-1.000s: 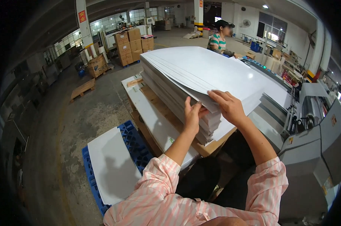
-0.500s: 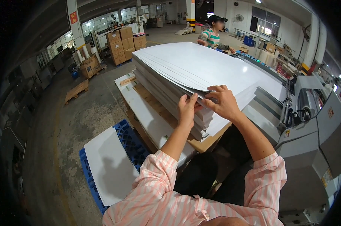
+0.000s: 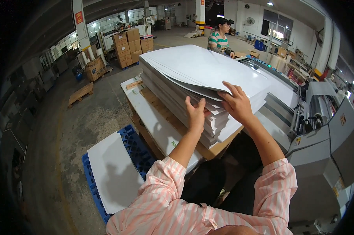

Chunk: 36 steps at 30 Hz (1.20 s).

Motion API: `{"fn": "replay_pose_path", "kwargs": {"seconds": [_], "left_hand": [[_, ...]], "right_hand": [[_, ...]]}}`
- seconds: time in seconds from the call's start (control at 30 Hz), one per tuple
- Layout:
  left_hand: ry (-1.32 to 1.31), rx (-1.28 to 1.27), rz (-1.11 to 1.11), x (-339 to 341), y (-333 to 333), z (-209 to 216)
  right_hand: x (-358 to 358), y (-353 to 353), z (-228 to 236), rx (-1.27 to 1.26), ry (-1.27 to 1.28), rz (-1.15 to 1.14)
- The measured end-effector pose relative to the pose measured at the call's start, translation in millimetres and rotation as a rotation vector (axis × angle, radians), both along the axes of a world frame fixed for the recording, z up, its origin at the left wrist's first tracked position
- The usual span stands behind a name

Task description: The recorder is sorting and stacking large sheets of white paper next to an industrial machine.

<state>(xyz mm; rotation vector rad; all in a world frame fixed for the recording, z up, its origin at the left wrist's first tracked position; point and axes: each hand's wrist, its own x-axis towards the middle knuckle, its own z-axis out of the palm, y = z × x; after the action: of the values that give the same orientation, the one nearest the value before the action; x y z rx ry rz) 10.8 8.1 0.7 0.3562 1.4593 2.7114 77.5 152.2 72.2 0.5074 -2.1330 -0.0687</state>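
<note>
A tall stack of large white paper sheets stands in front of me, its near corner facing me. The top sheets bow upward there, leaving a dark gap above the sheets below. At that raised corner my right hand pinches the sheets' edge, with its thumb underneath and its fingers on top. Just left of it, my left hand is beside the stack's side, thumb and forefinger apart. Some of its fingers are hidden behind the palm, and whether they touch the paper I cannot tell.
The stack rests on a wooden pallet. At lower left, a blue plastic pallet carries more white sheets. A grey machine with rollers stands at right. Beyond the stack is a co-worker; cardboard boxes stand at far left.
My right hand has moved slightly right, and the sheets' corner gapes wider. My left hand has come away from the sheets' edge. The co-worker's arm has shifted.
</note>
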Motion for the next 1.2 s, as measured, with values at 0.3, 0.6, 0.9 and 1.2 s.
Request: {"fn": "replay_pose_path", "kwargs": {"seconds": [0.3,0.6,0.9,1.2], "left_hand": [[0.027,-0.093,-0.169,-5.9,-9.9,-4.0],[0.115,-0.165,-0.179,1.8,-5.4,-5.4],[-0.006,0.065,-0.178,13.5,-5.3,12.2],[0.285,-0.336,-0.018,-5.8,-1.6,-14.5]], "right_hand": [[-34.7,-1.8,38.3,-1.48,-0.465,0.4],[-7.5,-3.5,-0.3,-0.594,-0.601,0.002],[-9.1,3.3,-12.2,-0.332,-0.365,0.128],[-39.5,7.3,-4.0,-1.028,-0.354,0.111]]}}
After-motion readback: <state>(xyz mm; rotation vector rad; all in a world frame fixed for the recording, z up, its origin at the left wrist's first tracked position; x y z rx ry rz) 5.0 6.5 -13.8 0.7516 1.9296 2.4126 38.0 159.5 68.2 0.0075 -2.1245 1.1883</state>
